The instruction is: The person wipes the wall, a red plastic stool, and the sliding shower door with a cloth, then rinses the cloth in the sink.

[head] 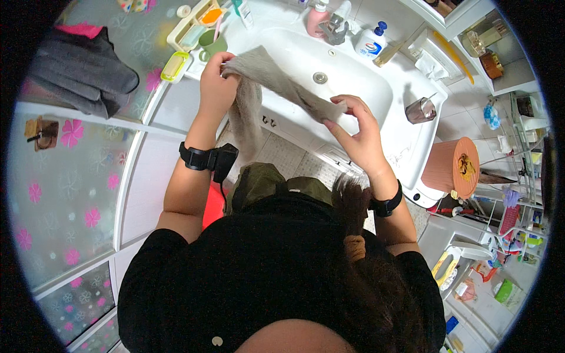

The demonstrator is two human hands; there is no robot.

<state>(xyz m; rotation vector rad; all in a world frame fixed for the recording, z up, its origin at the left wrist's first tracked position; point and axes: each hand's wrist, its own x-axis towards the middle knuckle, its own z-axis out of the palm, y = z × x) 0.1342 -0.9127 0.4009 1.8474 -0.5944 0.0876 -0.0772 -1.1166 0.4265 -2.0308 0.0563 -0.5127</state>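
A grey-brown towel (282, 81) is stretched between my two hands, in front of and partly over the white washbasin (287, 44). My left hand (219, 81) grips one end, and a loose length of the cloth hangs down from it towards the floor. At the other end, my right hand (357, 125) pinches the towel's corner between thumb and fingers. The metal drain (320, 78) shows beyond the cloth, and no water is seen running. The faucet (337, 26) stands at the basin's back edge.
A pink pump bottle (317, 22) and a white pump bottle (371, 42) stand behind the basin. Left of it are a green cup (212, 44) and a soap dish (175, 67). A brown tumbler (420, 110) sits on the right rim, near an orange bin (446, 170).
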